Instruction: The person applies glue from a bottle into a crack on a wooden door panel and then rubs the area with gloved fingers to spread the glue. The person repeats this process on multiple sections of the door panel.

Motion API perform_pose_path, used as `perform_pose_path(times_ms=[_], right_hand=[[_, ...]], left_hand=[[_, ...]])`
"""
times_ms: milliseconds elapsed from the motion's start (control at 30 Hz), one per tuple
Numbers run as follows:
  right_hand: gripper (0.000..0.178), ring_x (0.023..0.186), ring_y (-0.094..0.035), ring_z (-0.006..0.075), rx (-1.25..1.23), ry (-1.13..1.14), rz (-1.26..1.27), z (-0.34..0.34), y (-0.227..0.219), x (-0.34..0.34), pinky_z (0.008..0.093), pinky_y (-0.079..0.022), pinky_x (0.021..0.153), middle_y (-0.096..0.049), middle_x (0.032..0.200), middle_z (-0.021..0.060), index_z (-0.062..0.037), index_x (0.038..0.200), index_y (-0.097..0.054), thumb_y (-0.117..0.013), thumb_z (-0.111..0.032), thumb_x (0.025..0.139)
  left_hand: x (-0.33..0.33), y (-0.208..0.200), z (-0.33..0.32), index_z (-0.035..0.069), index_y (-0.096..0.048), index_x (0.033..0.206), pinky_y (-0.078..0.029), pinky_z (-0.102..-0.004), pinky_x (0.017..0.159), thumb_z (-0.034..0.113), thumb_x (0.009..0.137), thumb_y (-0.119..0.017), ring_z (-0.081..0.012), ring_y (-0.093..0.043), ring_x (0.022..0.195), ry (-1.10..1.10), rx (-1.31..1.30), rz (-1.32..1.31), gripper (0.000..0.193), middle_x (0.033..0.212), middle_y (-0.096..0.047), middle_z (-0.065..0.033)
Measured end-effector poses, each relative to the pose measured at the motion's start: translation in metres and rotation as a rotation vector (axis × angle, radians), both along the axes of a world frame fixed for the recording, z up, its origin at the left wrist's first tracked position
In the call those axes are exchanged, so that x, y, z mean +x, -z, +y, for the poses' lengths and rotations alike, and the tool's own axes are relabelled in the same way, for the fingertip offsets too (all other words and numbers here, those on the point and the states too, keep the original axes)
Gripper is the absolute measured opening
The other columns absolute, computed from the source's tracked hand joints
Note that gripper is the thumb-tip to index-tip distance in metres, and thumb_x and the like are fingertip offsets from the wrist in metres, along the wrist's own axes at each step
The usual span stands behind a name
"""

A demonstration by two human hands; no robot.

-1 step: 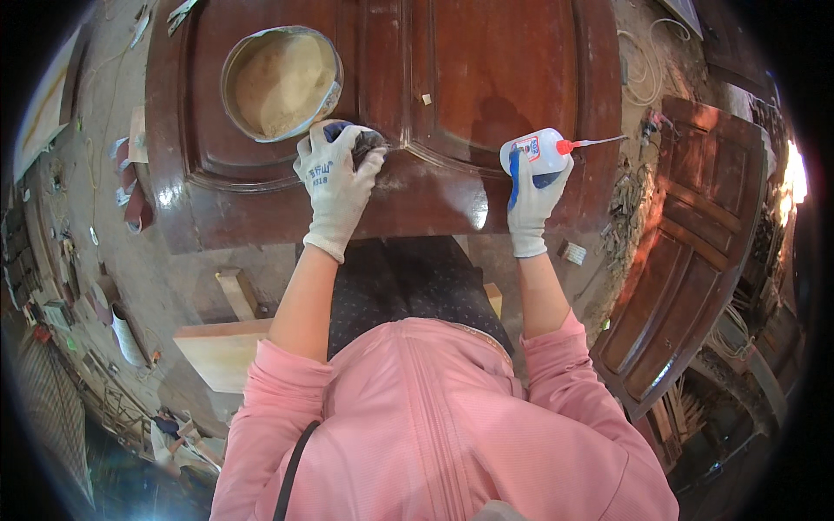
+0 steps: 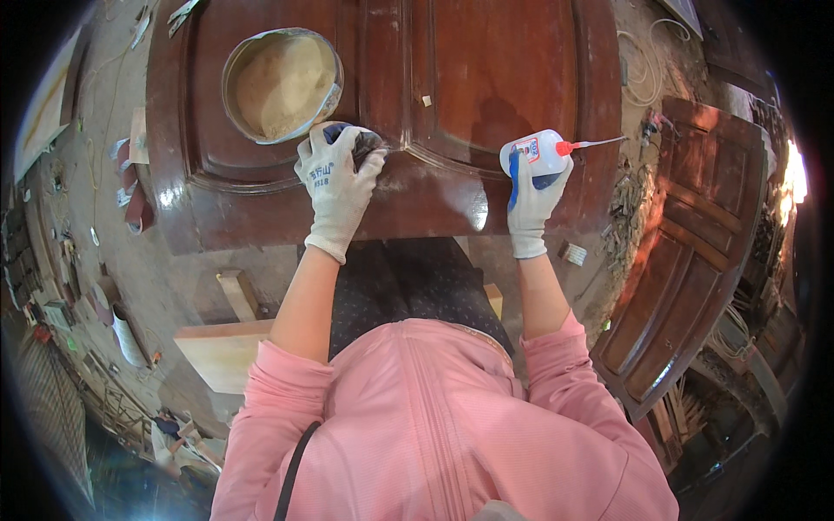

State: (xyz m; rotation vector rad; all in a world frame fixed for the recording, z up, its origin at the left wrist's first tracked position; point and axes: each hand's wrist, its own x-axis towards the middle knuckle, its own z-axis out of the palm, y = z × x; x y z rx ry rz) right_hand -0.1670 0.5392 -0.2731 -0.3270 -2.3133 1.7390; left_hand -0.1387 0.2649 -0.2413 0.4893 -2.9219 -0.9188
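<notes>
My right hand, in a white glove with a blue palm, grips a white squeeze bottle. The bottle is tipped on its side, and its red cap and long thin clear nozzle point right. My left hand, gloved alike, is closed with curled fingers on the brown wooden door panel. A dark patch shows between thumb and fingers; what it holds, if anything, is hidden. Just beyond my left hand stands a round tub of tan powder on the panel. A small pale chip lies farther right.
A second brown panelled door leans at the right. Beside my left forearm are a pale board and a wood block. Sandpaper strips lie on the floor at left. A pale coiled cord lies at the far right.
</notes>
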Motion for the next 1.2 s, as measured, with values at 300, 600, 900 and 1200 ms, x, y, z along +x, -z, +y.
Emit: perform_pose_path(times_ms=[300,600,900,1200], right_hand=[[0.064,0.121,-0.056,0.0218,0.051,0.010,0.018,-0.004,0.001,-0.005,0.0389,-0.046,0.106,-0.057,0.131,0.0110,-0.0052,0.141,-0.048,-0.084,-0.016,0.089],[0.064,0.121,-0.056,0.0215,0.024,-0.021,0.035,-0.002,0.005,-0.006,0.0385,-0.046,0.106,-0.056,0.131,0.0104,-0.0054,0.141,-0.048,-0.084,-0.014,0.089],[0.064,0.121,-0.056,0.0216,0.031,-0.012,0.027,-0.002,0.004,-0.006,0.0393,-0.046,0.107,-0.056,0.131,0.0096,-0.0060,0.141,-0.048,-0.084,-0.013,0.089],[0.063,0.122,-0.056,0.0214,0.065,-0.014,0.019,0.001,0.004,-0.006,0.0393,-0.046,0.107,-0.057,0.131,0.0093,-0.0067,0.141,-0.048,-0.084,-0.013,0.089]], left_hand=[[0.010,0.007,0.004,0.019,-0.074,0.107,-0.040,-0.0534,0.101,0.034,0.084,-0.081,-0.0385,-0.053,0.117,-0.026,-0.010,0.046,0.028,0.125,-0.059,-0.0137],[0.031,0.020,0.012,0.014,-0.067,0.127,-0.038,-0.0529,0.108,0.030,0.087,-0.078,-0.0381,-0.051,0.127,-0.045,-0.051,0.254,0.045,0.135,-0.058,-0.0123],[0.025,0.009,0.037,0.000,-0.039,0.158,-0.013,-0.0559,0.129,0.052,0.095,-0.063,-0.0373,-0.027,0.157,0.572,-0.185,0.046,0.085,0.166,-0.035,-0.0203],[0.028,0.009,0.024,-0.003,-0.032,0.160,-0.014,-0.0522,0.130,0.053,0.095,-0.064,-0.0378,-0.027,0.157,0.482,-0.231,0.025,0.092,0.169,-0.029,-0.0233]])
